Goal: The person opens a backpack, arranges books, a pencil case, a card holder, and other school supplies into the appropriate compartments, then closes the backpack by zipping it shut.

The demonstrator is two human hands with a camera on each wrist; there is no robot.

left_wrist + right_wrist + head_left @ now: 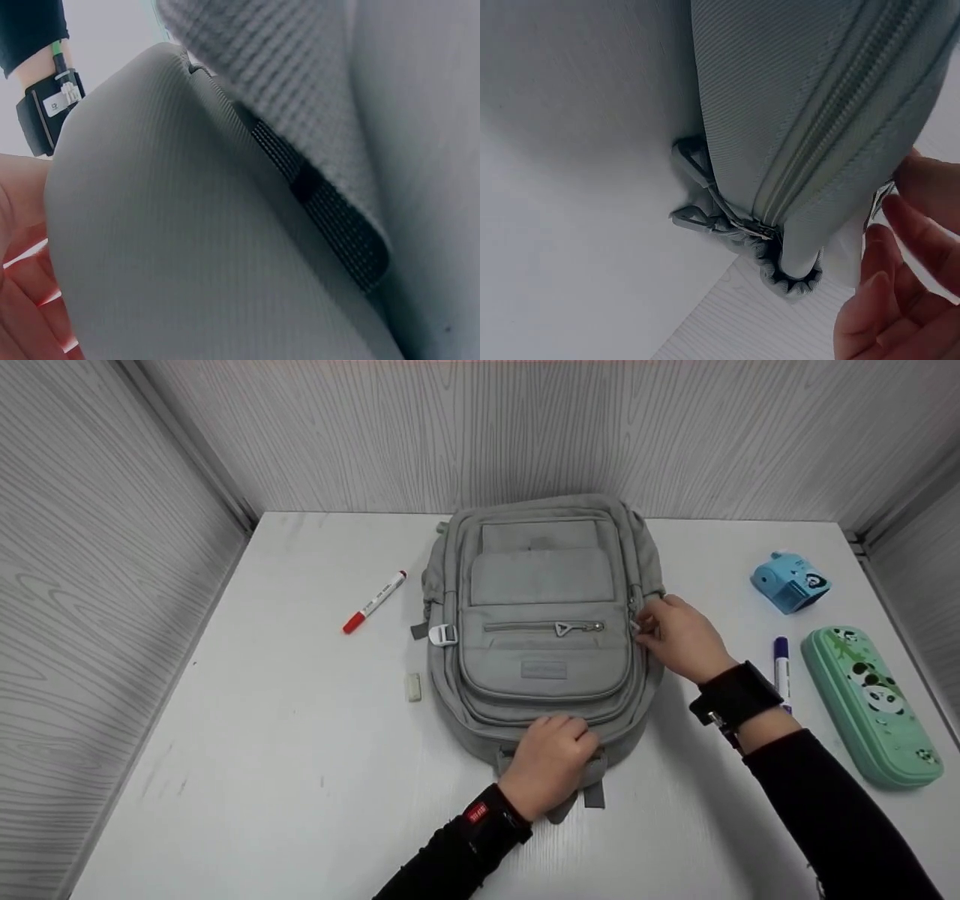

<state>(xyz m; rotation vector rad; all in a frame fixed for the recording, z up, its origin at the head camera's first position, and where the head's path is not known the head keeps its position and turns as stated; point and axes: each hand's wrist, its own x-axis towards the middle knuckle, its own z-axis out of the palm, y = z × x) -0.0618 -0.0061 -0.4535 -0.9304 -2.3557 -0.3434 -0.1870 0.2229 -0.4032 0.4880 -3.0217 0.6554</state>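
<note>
A grey backpack (547,577) lies flat on the table, its front pockets facing up. My left hand (546,765) grips its near edge with curled fingers; in the left wrist view, grey fabric fills most of the picture and only part of the fingers (34,285) shows. At the pack's right side, my right hand (684,637) pinches a small zipper pull (635,626) between thumb and fingers. The right wrist view shows a closed side zipper (840,112) with two looped pulls (694,161) hanging beyond it, apart from the fingers.
Left of the pack lie a red marker (375,602) and a small whitish eraser (413,688). On the right are a blue pencil sharpener (789,582), a purple-capped marker (781,667) partly behind the right wrist, and a green panda pencil case (872,705). Grey wood-grain panels (450,435) enclose the table.
</note>
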